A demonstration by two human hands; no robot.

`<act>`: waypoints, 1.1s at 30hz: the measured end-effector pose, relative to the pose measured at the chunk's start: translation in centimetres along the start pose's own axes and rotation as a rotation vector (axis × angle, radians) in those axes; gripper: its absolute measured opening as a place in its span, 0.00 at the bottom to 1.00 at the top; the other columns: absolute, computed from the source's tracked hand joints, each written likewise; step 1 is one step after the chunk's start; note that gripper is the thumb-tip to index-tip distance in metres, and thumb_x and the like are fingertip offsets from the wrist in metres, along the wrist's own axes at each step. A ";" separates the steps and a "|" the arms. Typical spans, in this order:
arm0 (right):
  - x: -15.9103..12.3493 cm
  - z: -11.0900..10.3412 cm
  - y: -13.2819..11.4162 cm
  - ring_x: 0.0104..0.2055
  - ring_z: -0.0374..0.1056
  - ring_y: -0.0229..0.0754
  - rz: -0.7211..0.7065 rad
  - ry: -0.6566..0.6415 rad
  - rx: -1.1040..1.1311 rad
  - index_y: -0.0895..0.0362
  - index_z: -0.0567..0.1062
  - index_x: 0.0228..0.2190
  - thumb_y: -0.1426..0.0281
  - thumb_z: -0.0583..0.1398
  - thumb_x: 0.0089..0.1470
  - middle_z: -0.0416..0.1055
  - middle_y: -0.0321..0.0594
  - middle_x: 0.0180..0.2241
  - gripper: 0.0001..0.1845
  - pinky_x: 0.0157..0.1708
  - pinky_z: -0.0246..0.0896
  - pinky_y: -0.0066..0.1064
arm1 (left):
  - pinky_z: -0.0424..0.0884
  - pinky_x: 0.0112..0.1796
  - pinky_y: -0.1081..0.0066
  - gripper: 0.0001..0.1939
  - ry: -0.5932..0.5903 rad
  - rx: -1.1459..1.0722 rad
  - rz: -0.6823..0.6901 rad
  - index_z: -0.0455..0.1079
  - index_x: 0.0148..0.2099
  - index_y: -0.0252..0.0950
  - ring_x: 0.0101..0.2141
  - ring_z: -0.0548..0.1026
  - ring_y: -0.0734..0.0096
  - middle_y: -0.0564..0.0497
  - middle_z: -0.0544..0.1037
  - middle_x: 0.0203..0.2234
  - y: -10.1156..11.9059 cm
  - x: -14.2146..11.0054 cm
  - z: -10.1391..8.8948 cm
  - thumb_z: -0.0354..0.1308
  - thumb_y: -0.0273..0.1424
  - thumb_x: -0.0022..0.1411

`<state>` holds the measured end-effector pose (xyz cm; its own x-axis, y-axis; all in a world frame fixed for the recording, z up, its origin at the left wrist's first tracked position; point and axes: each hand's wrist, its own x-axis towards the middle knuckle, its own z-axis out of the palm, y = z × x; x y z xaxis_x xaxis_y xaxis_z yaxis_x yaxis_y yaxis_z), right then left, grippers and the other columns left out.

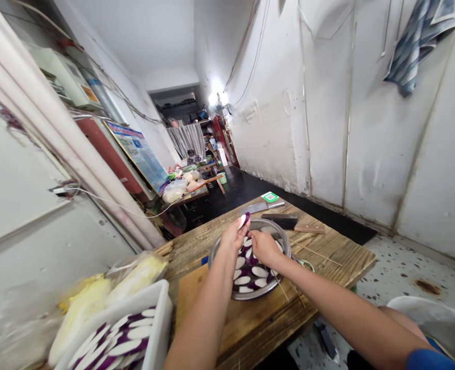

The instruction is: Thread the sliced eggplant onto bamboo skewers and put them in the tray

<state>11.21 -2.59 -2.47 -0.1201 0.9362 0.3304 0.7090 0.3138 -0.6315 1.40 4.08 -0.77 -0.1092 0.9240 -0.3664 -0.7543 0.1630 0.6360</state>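
Note:
My left hand (231, 235) pinches an oval eggplant slice (243, 221), white with purple skin, above the far rim of a round metal bowl (287, 245). Close beside it, my right hand (265, 247) is closed over the bowl, with a thin wooden skewer (249, 232) showing between its fingers and the slice. Whether the skewer's tip is in the slice I cannot tell. Many eggplant slices (259, 271) lie in the bowl. Thin sticks (282, 289) rest across its near right rim.
The bowl stands partly on a cutting board (191, 280) on a wooden table (351, 255). Beyond it lie a knife (255, 208), a dark-bladed cleaver (281, 221) and loose skewers (320, 252). A white bin (162, 303) of eggplant slices is at lower left, beside plastic bags (138, 280).

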 end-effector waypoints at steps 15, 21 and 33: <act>1.9 0.3 1.6 0.27 0.66 0.37 0.126 0.111 0.180 0.61 0.73 0.24 0.74 0.48 0.54 0.72 0.43 0.24 0.16 0.28 0.55 0.24 | 0.72 0.24 0.74 0.02 -0.122 0.313 0.027 0.68 0.32 0.28 0.21 0.74 0.71 0.46 0.74 0.21 -1.2 -0.4 -0.3 0.55 0.19 0.54; 1.6 1.2 1.7 0.12 0.52 0.31 0.186 -0.013 0.459 0.60 0.74 0.26 0.72 0.49 0.52 0.59 0.29 0.11 0.14 0.15 0.45 0.22 | 0.72 0.30 0.69 0.04 -0.020 0.198 0.012 0.66 0.35 0.30 0.24 0.74 0.72 0.47 0.74 0.23 0.3 -0.1 -0.5 0.52 0.26 0.60; 1.9 0.5 2.1 0.19 0.60 0.33 0.186 0.131 0.421 0.58 0.73 0.22 0.70 0.51 0.50 0.64 0.32 0.14 0.13 0.20 0.52 0.21 | 0.70 0.28 0.69 0.03 -0.202 0.602 -0.187 0.69 0.29 0.33 0.17 0.68 0.75 0.54 0.69 0.15 0.4 -0.8 -0.1 0.58 0.27 0.49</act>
<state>12.11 -0.10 -3.58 0.0895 0.9631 0.2536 0.3637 0.2055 -0.9086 1.08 3.38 -0.26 0.1559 0.8984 -0.4105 -0.2483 0.4379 0.8640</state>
